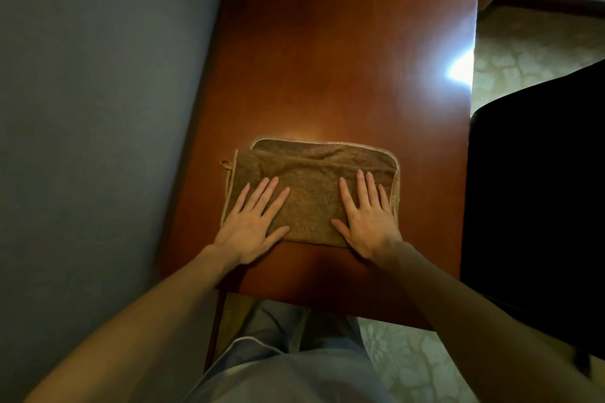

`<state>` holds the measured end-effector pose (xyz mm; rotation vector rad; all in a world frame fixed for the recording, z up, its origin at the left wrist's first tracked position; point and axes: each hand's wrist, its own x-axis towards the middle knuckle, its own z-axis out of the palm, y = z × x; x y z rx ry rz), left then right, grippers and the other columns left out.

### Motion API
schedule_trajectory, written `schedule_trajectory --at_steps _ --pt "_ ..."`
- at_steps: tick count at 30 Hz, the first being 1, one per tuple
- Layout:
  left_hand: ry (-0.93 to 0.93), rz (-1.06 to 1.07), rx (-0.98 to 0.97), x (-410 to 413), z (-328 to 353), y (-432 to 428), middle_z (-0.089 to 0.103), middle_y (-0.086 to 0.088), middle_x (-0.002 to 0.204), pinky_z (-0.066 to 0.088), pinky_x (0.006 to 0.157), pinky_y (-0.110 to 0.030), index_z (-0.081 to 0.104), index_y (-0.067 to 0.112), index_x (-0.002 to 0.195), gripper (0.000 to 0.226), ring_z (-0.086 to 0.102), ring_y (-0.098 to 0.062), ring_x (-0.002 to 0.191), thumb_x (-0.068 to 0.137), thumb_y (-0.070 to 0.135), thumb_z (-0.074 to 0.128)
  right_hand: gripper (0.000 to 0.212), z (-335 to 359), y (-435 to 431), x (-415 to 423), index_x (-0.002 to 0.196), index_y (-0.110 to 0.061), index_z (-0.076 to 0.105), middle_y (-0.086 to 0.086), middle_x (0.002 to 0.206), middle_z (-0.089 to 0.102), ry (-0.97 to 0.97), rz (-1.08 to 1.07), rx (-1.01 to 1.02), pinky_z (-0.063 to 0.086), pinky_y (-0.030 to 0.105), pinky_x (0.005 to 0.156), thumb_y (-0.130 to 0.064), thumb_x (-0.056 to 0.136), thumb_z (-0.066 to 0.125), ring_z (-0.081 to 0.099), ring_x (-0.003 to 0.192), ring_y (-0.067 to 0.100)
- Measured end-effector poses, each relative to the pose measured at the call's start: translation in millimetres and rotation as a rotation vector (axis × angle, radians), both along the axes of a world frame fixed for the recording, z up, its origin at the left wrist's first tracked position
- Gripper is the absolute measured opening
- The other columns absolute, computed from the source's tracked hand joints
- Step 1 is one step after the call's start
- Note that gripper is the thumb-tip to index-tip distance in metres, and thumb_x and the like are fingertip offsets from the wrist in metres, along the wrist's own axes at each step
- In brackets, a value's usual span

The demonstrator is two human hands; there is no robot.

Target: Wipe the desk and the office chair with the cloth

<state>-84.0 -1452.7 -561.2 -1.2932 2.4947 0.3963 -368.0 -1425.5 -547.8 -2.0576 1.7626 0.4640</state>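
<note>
From the head camera, a folded brown cloth (311,190) lies flat on the reddish wooden desk (327,59), just below the middle of the frame. The left hand (252,226) rests on its lower left part, fingers straight and spread. The right hand (368,219) lies flat on its lower right part, fingers likewise spread; neither grips anything. A black office chair (537,173) stands at the right edge, beside the desk.
</note>
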Motion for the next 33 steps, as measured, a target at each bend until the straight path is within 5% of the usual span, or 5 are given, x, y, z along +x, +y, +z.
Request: schedule_trajectory --at_steps 14,26,30,33 --pt "-0.017 0.097 0.019 116 5 99 0.002 -0.009 0.172 0.007 0.126 -0.050 0.002 0.023 0.165 0.079 -0.002 -0.025 0.159 0.103 0.068 0.021 0.095 3 70 113 0.160 -0.021 -0.021 0.022 0.165 -0.028 -0.111 0.066 0.050 -0.001 0.060 0.126 -0.068 0.098 0.034 -0.021 0.154 0.041" --pt "-0.032 -0.075 0.049 140 8 74 -0.003 -0.005 0.173 0.003 0.127 -0.046 0.000 0.026 0.165 0.079 -0.005 -0.022 0.159 0.103 0.068 0.024 0.090 11 100 125 0.159 -0.028 -0.026 0.013 0.164 -0.033 -0.188 -0.090 0.090 -0.007 0.050 0.128 -0.066 0.102 0.032 -0.026 0.154 0.032" --pt "-0.078 0.032 0.115 125 19 85 -0.016 -0.004 0.170 -0.001 0.128 -0.049 -0.011 0.029 0.163 0.083 -0.019 -0.021 0.156 0.096 0.076 0.006 0.080 29 84 108 0.164 -0.026 -0.008 0.011 0.170 -0.018 -0.304 -0.090 0.166 -0.003 0.043 0.127 -0.050 0.106 0.041 -0.016 0.157 0.028" --pt "-0.084 0.142 0.111 95 34 85 -0.007 -0.007 0.171 -0.002 0.128 -0.044 0.006 0.019 0.165 0.086 -0.007 -0.023 0.158 0.098 0.073 0.011 0.074 45 82 92 0.165 -0.022 0.006 0.012 0.172 -0.002 -0.399 -0.215 0.164 0.008 0.045 0.129 -0.042 0.106 0.045 -0.004 0.159 0.029"
